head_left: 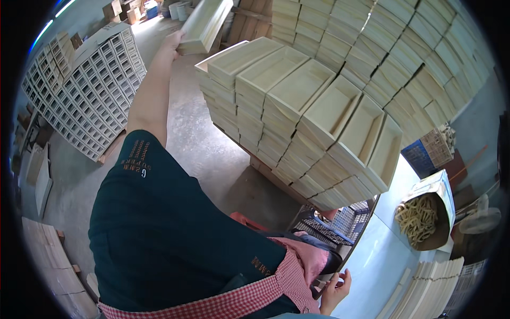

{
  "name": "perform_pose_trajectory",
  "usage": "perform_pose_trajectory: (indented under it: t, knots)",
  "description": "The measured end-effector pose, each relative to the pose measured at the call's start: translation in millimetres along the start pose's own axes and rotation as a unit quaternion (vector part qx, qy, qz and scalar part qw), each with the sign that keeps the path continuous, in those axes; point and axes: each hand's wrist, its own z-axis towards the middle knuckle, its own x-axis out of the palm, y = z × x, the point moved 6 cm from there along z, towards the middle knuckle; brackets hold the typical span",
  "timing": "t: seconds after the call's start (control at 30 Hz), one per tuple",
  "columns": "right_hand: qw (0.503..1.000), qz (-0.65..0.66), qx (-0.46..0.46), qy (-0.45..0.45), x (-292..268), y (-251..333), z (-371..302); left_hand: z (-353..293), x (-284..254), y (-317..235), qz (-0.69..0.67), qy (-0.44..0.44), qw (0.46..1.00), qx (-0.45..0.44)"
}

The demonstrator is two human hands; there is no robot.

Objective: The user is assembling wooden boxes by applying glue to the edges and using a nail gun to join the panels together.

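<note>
My left arm reaches far out toward the back. My left hand (172, 43) is closed on the end of a long, shallow pale wooden box (206, 26), lifted at the left of the box stack. Several like open-topped wooden boxes (300, 82) lie side by side on top of that stack, their hollow sides up. My right hand (334, 292) hovers low by the near edge of the light blue table (380, 255). Its fingers are loosely bent and apart, with nothing seen in them.
Taller rows of boxes (382, 42) rise behind. At left stands a stack of gridded pale frames (90, 85). Dark plastic crates (348, 220) sit below the box stack. A carton of tan strips (419, 218) and a bundle of thin wooden slats (433, 287) are at right.
</note>
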Motion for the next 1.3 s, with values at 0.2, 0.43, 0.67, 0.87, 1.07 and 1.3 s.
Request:
perform_pose_trajectory:
  t: [0.2,0.43,0.67,0.87,1.07,1.3]
  knots:
    - [0.999,0.026,0.015,0.039,22,26,7,-15,26,32,0.141,0.107,0.984,-0.007]
    - [0.998,-0.036,-0.004,0.056,31,24,5,-19,65,42,0.231,0.225,0.947,-0.011]
    - [0.997,-0.029,0.01,0.07,38,27,-9,-30,54,46,0.247,0.258,0.934,-0.021]
    - [0.993,-0.042,0.038,0.106,41,8,-14,-27,65,41,0.221,0.259,0.94,-0.013]
    - [0.987,-0.022,0.088,0.134,43,8,-19,-14,44,51,0.176,0.249,0.952,-0.014]
    - [0.988,-0.042,0.055,0.136,55,1,-21,-12,70,51,0.294,0.283,0.912,0.033]
